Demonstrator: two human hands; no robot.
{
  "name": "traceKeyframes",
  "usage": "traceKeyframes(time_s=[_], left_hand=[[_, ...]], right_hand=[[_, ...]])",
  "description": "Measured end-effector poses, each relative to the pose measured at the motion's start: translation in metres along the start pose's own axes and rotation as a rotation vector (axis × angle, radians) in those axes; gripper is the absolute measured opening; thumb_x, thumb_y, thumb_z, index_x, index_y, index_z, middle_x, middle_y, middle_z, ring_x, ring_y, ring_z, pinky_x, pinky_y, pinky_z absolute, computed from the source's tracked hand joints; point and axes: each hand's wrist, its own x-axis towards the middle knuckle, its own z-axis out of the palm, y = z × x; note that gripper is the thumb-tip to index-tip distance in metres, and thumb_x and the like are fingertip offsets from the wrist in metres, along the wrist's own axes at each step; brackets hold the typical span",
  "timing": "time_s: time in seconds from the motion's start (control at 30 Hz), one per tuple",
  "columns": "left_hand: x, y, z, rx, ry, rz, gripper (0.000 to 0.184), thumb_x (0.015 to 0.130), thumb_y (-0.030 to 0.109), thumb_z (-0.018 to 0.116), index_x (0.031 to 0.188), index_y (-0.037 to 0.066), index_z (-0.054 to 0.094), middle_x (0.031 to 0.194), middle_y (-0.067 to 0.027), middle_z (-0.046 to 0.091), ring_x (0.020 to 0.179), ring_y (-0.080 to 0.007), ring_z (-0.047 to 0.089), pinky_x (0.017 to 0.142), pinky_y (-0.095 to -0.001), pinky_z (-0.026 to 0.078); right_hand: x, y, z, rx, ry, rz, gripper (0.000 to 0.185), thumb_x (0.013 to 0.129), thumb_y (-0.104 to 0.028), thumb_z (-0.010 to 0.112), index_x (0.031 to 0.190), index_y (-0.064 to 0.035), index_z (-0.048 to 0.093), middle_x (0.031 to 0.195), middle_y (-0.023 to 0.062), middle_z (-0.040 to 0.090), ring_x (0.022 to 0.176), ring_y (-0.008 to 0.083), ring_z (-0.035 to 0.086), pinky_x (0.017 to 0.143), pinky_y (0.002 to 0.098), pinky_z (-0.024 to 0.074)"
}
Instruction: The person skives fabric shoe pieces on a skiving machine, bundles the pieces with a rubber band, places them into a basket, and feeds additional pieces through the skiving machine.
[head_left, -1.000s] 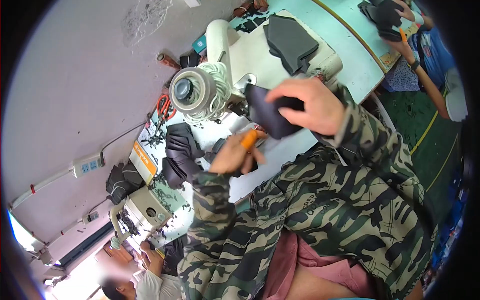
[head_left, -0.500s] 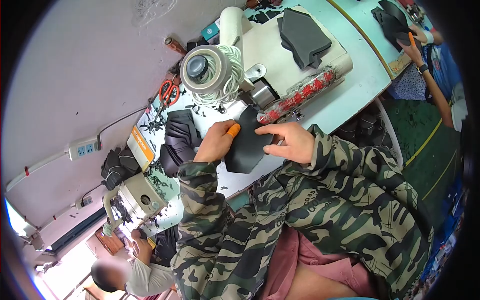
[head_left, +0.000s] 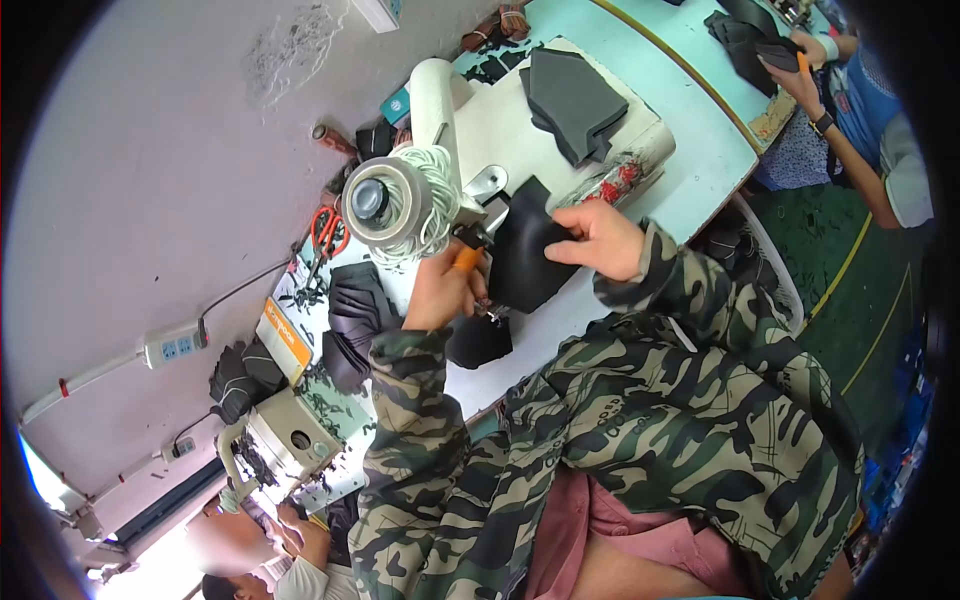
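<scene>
My right hand [head_left: 603, 240] pinches the right edge of a black leather-like piece [head_left: 528, 255] between thumb and fingers. The piece is raised and tilted beside the sewing machine's head. My left hand [head_left: 440, 290], with an orange finger cover, is closed close to the machine's metal parts [head_left: 472, 236]; what its fingers grip is hidden. Below it, another black section [head_left: 480, 342] shows on the table; whether it joins the raised piece I cannot tell. A bundle of folded black pieces [head_left: 352, 325] lies left of my left hand.
White cord [head_left: 428, 190] is heaped around the machine's top. Dark cut pieces [head_left: 575, 100] are stacked on its pale body. Red-handled scissors [head_left: 328, 235] and black scraps lie by the wall. A second machine [head_left: 290, 438] stands lower left. Co-workers [head_left: 860, 130] sit at far right and lower left.
My right hand has lifted the black piece and tilted it. My left hand has moved off the piece's face and closed beside the machine's metal parts. The whole view has shifted slightly.
</scene>
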Motion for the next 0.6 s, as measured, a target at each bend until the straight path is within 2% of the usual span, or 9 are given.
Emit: traceKeyframes(time_s=[0.03, 0.07, 0.1, 0.13, 0.2, 0.33, 0.5, 0.57, 0.6], left_hand=[[-0.008, -0.001, 0.001, -0.011, 0.177, 0.078, 0.019, 0.091, 0.003, 0.04, 0.09, -0.003, 0.058, 0.062, -0.0086, 0.057, 0.04, -0.0126, 0.049, 0.037, -0.0231, 0.039], [-0.014, -0.011, -0.007, 0.217, 0.399, 0.166, 0.018, 0.091, 0.004, 0.042, 0.089, -0.001, 0.059, 0.062, -0.0078, 0.058, 0.042, -0.0119, 0.052, 0.04, -0.0241, 0.041], [-0.011, -0.046, -0.03, 0.587, 0.53, 0.319, 0.016, 0.093, 0.011, 0.047, 0.092, 0.003, 0.061, 0.063, -0.0095, 0.061, 0.046, -0.0189, 0.058, 0.044, -0.0302, 0.045], [-0.018, -0.064, -0.045, 0.975, 0.508, 0.11, 0.022, 0.091, 0.027, 0.055, 0.099, 0.008, 0.064, 0.072, -0.0186, 0.065, 0.063, -0.0352, 0.064, 0.058, -0.045, 0.051], [-0.036, -0.097, -0.051, 1.323, 0.228, -0.041, 0.028, 0.086, 0.036, 0.062, 0.099, 0.012, 0.064, 0.079, -0.0159, 0.066, 0.074, -0.035, 0.065, 0.061, -0.0474, 0.05], [-0.045, -0.126, -0.046, 1.285, 0.249, 0.048, 0.027, 0.08, 0.035, 0.068, 0.096, 0.013, 0.065, 0.086, -0.0108, 0.064, 0.076, -0.0337, 0.065, 0.062, -0.0468, 0.05], [-0.053, -0.129, -0.034, 1.264, 0.344, 0.041, 0.024, 0.077, 0.029, 0.072, 0.092, 0.011, 0.065, 0.083, -0.0079, 0.06, 0.075, -0.0321, 0.064, 0.063, -0.0471, 0.048], [-0.052, -0.133, -0.036, 1.272, 0.434, 0.404, 0.026, 0.074, 0.025, 0.074, 0.091, 0.008, 0.064, 0.079, -0.0081, 0.057, 0.07, -0.0321, 0.062, 0.06, -0.0456, 0.047], [-0.051, -0.134, -0.037, 1.276, 0.431, 0.407, 0.026, 0.074, 0.025, 0.074, 0.091, 0.008, 0.064, 0.079, -0.0081, 0.057, 0.07, -0.0321, 0.062, 0.06, -0.0456, 0.047]], right_hand=[[-0.001, -0.024, -0.01, -0.201, 0.054, -0.139, 0.035, 0.081, -0.009, 0.068, 0.111, 0.005, 0.058, 0.086, 0.0102, 0.067, 0.079, 0.0145, 0.063, 0.072, 0.0269, 0.0496], [0.0, -0.042, -0.021, -0.401, 0.107, -0.276, 0.029, 0.082, -0.009, 0.067, 0.108, 0.0033, 0.061, 0.088, 0.0099, 0.067, 0.08, 0.0142, 0.063, 0.072, 0.0273, 0.0491], [0.004, -0.049, -0.033, -0.375, 0.262, -0.441, 0.025, 0.082, -0.007, 0.064, 0.107, 0.0003, 0.063, 0.093, 0.0095, 0.067, 0.084, 0.0165, 0.063, 0.076, 0.0296, 0.0485], [0.01, -0.054, -0.05, -0.347, 0.42, -0.609, 0.023, 0.083, -0.004, 0.061, 0.105, -0.0026, 0.064, 0.097, 0.009, 0.067, 0.089, 0.0189, 0.064, 0.08, 0.0318, 0.0479], [0.025, -0.059, -0.088, -0.909, 0.55, -0.839, 0.027, 0.081, -0.001, 0.056, 0.107, -0.0062, 0.065, 0.105, 0.0094, 0.066, 0.101, 0.0256, 0.061, 0.091, 0.0362, 0.0441], [0.032, -0.021, -0.101, -1.368, 0.631, -0.706, 0.035, 0.077, 0.003, 0.053, 0.107, -0.0095, 0.065, 0.108, 0.0076, 0.066, 0.107, 0.0294, 0.059, 0.098, 0.0395, 0.0395], [-0.008, -0.037, -0.025, -0.83, 0.578, -0.738, 0.026, 0.075, -0.003, 0.06, 0.101, -0.0059, 0.067, 0.1, 0.0118, 0.067, 0.093, 0.0289, 0.062, 0.083, 0.0373, 0.0492], [-0.02, -0.035, 0.001, -0.691, 0.392, -0.64, 0.023, 0.077, -0.005, 0.062, 0.099, -0.0046, 0.067, 0.097, 0.0135, 0.067, 0.089, 0.0298, 0.063, 0.077, 0.0363, 0.0515], [-0.023, -0.03, 0.011, -0.629, 0.288, -0.579, 0.022, 0.077, -0.006, 0.063, 0.099, -0.0044, 0.068, 0.097, 0.0139, 0.067, 0.088, 0.0306, 0.064, 0.075, 0.0362, 0.0519]])
